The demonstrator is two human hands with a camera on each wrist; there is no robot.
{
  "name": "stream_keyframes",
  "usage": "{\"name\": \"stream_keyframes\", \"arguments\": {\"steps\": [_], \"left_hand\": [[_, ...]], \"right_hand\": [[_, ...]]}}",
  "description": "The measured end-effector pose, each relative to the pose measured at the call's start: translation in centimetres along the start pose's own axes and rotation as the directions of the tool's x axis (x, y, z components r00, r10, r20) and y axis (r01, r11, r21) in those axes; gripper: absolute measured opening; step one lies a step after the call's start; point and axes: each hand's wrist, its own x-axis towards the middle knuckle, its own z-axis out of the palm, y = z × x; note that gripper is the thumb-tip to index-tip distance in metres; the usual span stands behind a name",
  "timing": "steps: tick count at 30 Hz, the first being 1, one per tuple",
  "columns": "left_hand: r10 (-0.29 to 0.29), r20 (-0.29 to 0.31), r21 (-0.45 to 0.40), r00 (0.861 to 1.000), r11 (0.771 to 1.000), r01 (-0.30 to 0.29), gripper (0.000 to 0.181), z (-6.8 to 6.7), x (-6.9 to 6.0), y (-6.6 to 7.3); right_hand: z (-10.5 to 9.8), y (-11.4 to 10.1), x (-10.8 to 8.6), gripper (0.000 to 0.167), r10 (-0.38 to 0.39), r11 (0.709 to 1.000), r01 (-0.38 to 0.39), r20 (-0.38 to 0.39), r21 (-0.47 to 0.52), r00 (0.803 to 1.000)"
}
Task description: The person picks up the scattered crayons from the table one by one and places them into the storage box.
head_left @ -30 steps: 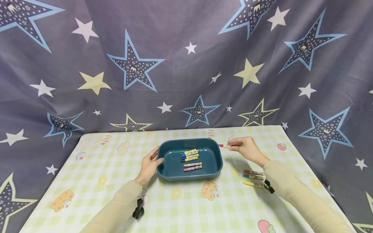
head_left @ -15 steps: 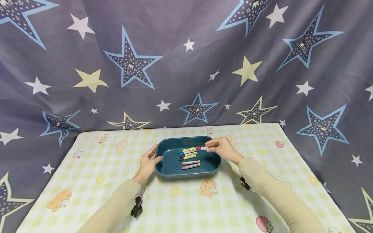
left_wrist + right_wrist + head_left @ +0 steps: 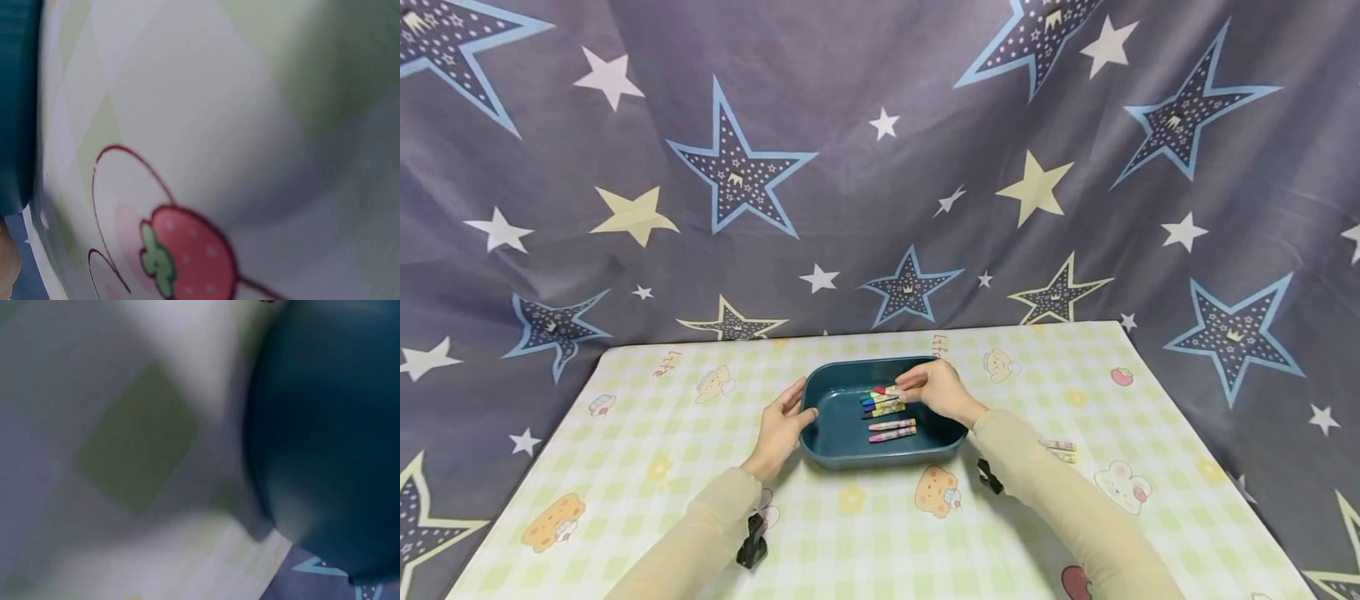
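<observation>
A dark teal rectangular tray stands on the table. At its left end my left hand grips the rim, thumb over the edge and fingers outside. My right hand reaches over the right side and pinches a red-tipped crayon just above a row of green, blue and dark crayons. Two pink crayons lie apart, nearer the front. The left wrist view catches the tray's side and a bit of a finger; the right wrist view has its outer wall, with the hand out of sight.
A few more crayons lie on the table to the right, partly covered by the right sleeve. A checked cloth with cartoon prints covers the table. Behind the table hangs a grey star-patterned curtain.
My right hand has carried the red crayon leftward from outside the tray's right end to above the crayon row inside it. My left hand has kept its grip on the rim.
</observation>
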Motion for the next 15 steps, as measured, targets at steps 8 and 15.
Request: {"name": "stream_keyframes", "arguments": {"steps": [8, 15], "left_hand": [[0.062, -0.013, -0.007, 0.998, 0.998, -0.063, 0.061, 0.1, -0.3, 0.0], [0.043, -0.018, -0.019, 0.999, 0.999, -0.043, 0.062, 0.0, -0.3, -0.1]], "right_hand": [[1.4, 0.6, 0.6, 0.02, 0.076, 0.995, -0.074, 0.036, -0.06, 0.996], [1.6, 0.5, 0.5, 0.026, 0.063, 0.997, -0.059, 0.116, -0.041, 0.991]]}}
